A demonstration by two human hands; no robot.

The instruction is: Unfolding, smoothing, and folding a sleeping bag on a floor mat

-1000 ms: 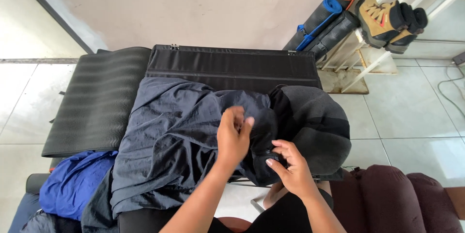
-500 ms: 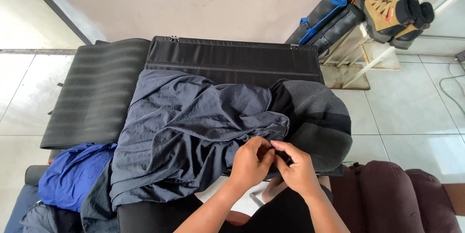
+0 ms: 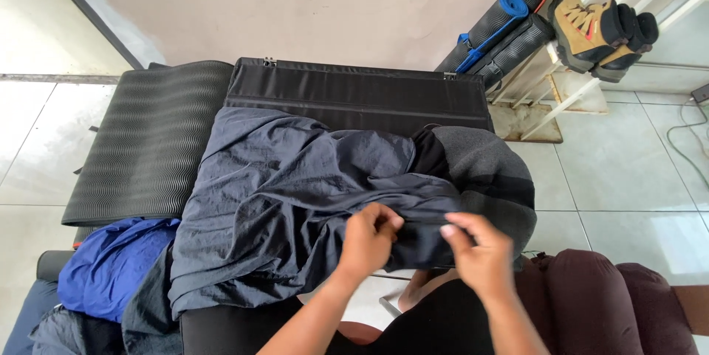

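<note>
Near the front edge of the black folding case (image 3: 354,93), both hands work the same fold of the dark navy garment (image 3: 295,207). Left hand (image 3: 369,240) is curled shut, fingers pinching a bunched ridge of that fabric near the garment's near hem. Right hand (image 3: 480,255) is partly closed, thumb and forefinger nipping the same ridge just beside the left; other fingers look loose (exact contact hard to read, fabric hides the tips). Hands are close but not touching, so the pinch points likely stretch a short span of cloth taut between them.

Garment lies spread across the case, crumpled, covering most of its near half; the case's far edge and hinged strip stay bare. Spread flat like this, the fabric is carried by the case, and the hands only have to lift the fold.

A grey-and-black striped garment (image 3: 487,178) sits at the case's right end, partly under the navy one. A blue garment (image 3: 111,266) is heaped off the near left corner. A ribbed black mat (image 3: 148,141) lies flat on the floor at the case's left edge. Rolled mats (image 3: 502,26) lean in the far right corner by the wall, beside tan boots (image 3: 591,26) on a white rack (image 3: 561,97). A maroon cushion (image 3: 591,296) sits at near right.
</note>
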